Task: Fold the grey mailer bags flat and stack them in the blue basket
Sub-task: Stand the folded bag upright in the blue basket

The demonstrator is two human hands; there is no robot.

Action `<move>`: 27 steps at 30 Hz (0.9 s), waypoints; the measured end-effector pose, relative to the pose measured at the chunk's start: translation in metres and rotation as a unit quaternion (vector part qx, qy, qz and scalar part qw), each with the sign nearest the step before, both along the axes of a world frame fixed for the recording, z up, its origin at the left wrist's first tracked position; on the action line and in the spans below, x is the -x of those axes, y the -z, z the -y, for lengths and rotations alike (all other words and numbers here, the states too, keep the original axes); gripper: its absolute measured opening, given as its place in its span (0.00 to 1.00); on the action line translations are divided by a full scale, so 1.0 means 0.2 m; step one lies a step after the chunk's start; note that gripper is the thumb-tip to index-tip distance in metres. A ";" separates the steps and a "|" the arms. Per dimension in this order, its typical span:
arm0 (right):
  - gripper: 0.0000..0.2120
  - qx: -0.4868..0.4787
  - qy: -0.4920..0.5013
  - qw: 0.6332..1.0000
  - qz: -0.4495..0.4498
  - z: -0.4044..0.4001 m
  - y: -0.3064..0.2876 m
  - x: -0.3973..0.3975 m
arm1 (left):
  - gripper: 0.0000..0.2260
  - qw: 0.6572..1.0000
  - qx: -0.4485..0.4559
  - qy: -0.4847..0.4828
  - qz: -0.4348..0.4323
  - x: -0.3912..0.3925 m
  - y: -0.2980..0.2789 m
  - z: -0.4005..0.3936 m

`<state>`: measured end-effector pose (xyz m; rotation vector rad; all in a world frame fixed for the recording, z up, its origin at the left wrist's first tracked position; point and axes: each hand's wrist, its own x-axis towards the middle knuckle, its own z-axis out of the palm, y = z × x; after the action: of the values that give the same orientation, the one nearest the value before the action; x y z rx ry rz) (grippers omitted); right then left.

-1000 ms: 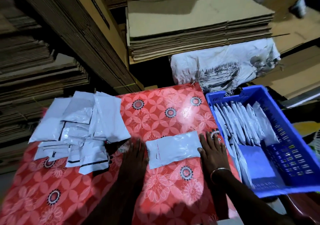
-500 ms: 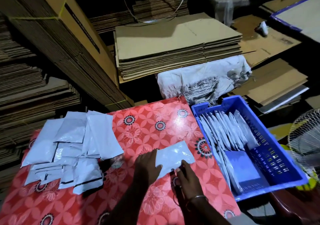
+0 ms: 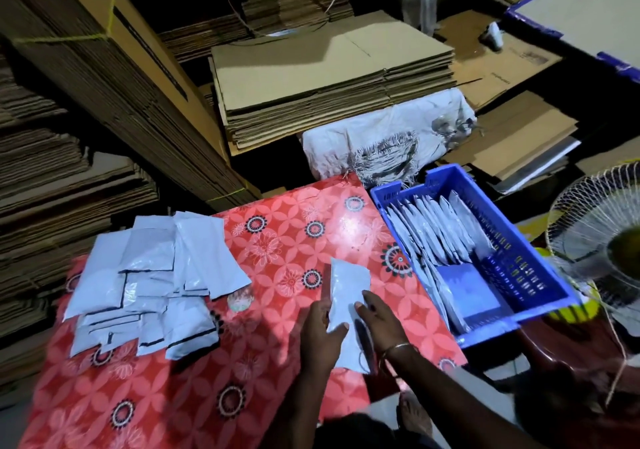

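Over red tablecloth (image 3: 284,240), both hands apparently pinch folded mailer (image 3: 343,296) between them

dim room, light falling from above onto the red tablecloth (image 3: 284,251), glaring off its sheen. corners are sinking into black; edges are bending, the fan (image 3: 602,240) blurring.

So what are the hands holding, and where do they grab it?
Both hands hold one folded grey mailer bag. The left hand grips its left edge and the right hand its right edge, near the lower middle.
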<state>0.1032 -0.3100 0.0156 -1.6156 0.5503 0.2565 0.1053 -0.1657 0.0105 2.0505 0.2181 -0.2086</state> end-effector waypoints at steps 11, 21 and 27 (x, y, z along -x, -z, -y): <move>0.40 0.014 0.033 0.999 0.026 0.26 -0.09 0.26 | 0.20 0.992 0.122 0.038 -0.021 0.22 -0.15 0.31; 0.41 -0.019 0.077 0.996 0.044 0.66 -0.02 0.21 | 0.24 0.976 0.176 0.116 -0.060 0.16 -0.23 0.67; 0.33 -0.016 0.081 0.996 0.033 0.89 -0.06 0.02 | 0.22 0.965 0.220 0.102 -0.099 -0.01 -0.25 0.93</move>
<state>0.1001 -0.4871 0.0278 -1.5338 0.6189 0.0904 0.1078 -0.3525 0.0602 1.6074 0.0721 -0.5418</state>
